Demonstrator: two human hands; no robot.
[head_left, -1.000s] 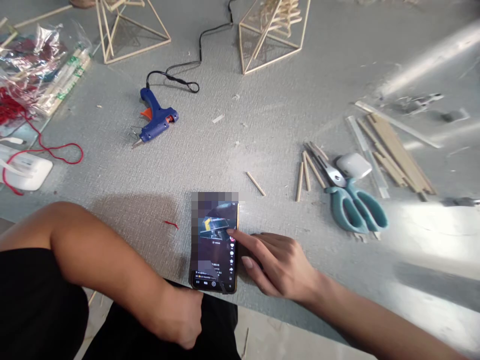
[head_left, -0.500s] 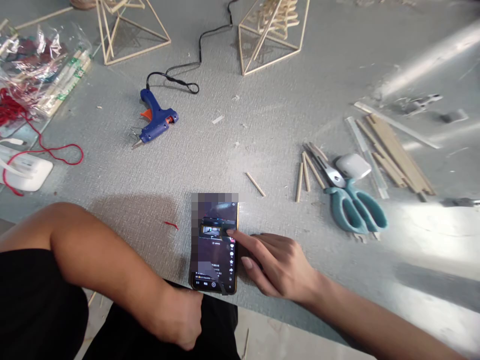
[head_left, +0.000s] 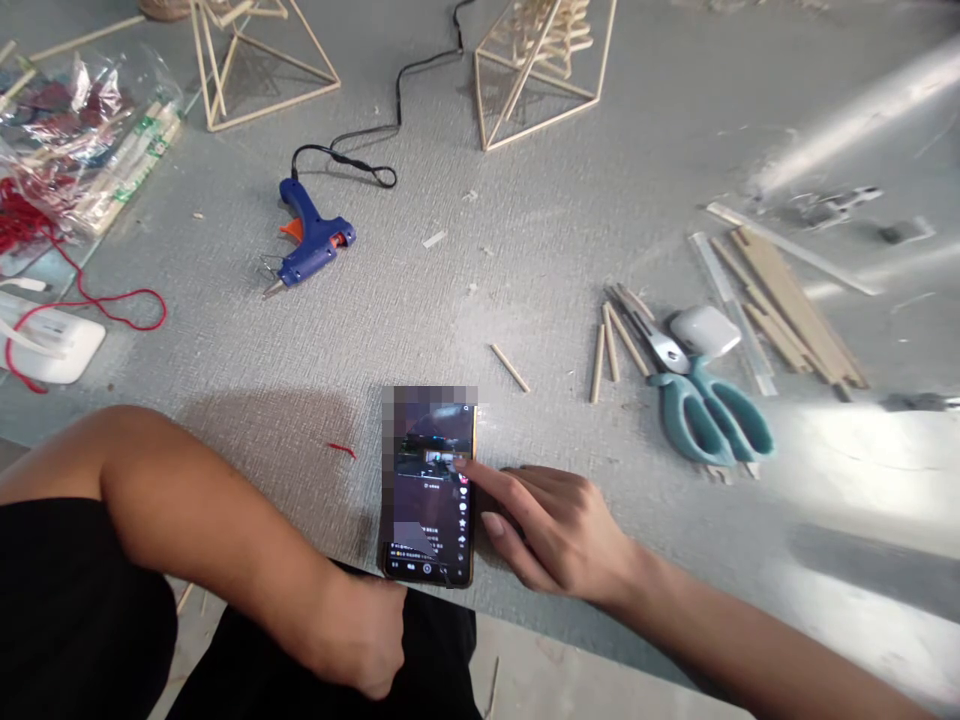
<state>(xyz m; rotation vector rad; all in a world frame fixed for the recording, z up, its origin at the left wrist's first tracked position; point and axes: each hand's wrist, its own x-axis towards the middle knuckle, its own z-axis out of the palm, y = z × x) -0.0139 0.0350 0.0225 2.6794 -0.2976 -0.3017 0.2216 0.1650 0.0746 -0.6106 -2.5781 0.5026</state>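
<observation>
Almost nothing is moving since a second ago: only the picture on the phone (head_left: 429,485) is changing, while your hands are keeping their places. Your right hand (head_left: 551,530) is lying on the grey table (head_left: 525,260), forefinger stretched out and touching the right side of the screen, the other fingers loosely curled and gripping nothing. Your left hand (head_left: 360,630) is hanging below the table edge, loosely closed on nothing. The phone is lying flat at the near edge, its lower end overhanging slightly; in my judgement a hard swipe is risking nudging it off. The scissors (head_left: 701,400) and glue gun (head_left: 309,240) are lying well apart.
</observation>
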